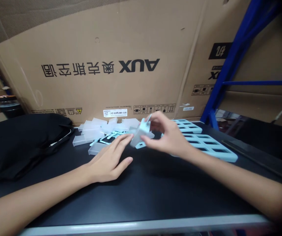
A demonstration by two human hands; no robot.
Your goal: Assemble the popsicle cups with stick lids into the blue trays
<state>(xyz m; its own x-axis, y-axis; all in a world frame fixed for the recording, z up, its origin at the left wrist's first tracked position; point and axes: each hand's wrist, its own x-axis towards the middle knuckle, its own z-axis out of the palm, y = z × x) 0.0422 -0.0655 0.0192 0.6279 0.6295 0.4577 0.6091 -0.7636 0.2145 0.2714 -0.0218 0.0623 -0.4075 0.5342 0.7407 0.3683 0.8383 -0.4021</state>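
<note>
My right hand [167, 136] holds a small translucent plastic box [141, 132] with a light blue piece, pinched between thumb and fingers just above the black table [155, 190]. My left hand [109, 159] lies flat on the table, fingers spread, its fingertips touching the lower left side of the box. Behind the hands lies a heap of several clear plastic boxes [94, 132] and thin light blue parts [110, 135].
Two light blue slotted trays [205, 144] lie right of the hands. A black bag [20, 141] sits at the left. A large AUX cardboard carton [106, 65] stands behind the table, and a blue rack post [227, 62] rises at the right.
</note>
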